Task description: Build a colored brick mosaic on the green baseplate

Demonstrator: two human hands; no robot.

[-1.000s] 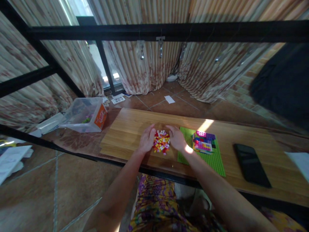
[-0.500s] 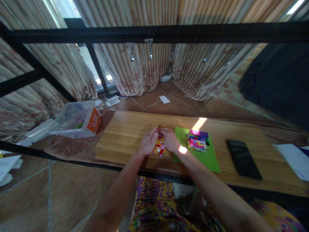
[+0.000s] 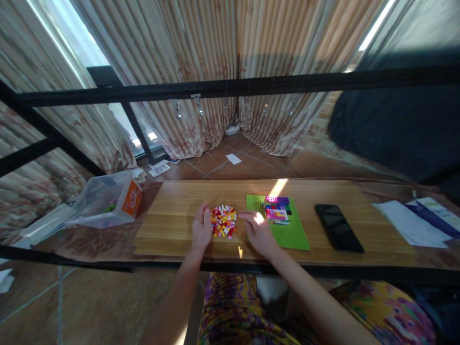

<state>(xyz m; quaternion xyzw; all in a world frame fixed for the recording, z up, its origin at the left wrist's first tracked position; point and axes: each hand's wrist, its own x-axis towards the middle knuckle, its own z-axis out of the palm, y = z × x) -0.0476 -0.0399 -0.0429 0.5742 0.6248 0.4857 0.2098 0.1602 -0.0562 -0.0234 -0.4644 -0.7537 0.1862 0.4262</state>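
- I see a loose heap of tiny, shiny, square-edged bricks in red, yellow, orange, pink and white (image 3: 223, 221) on the light brown wooden worktop (image 3: 168, 211). It sits right between the two hands.
- The heap is nearly round, so I can't pick out a long way and a short way.
- The bare left hand (image 3: 201, 226) is the closer one. The heap is just to the right of its thumb; I can't tell if they touch.
- That hand stands like a little wall, its fingers pointing away from the person and a bit apart. I see nothing in it.
- The bare right hand (image 3: 260, 234) is on the other side. Its fingers reach left to the heap's edge, with a gap between pointing finger and thumb. I can't see a brick there.
- Behind that hand is the flat, green, bumpy plastic plate (image 3: 298, 235), with a small block of pink, purple and blue bricks (image 3: 276, 211) on it.
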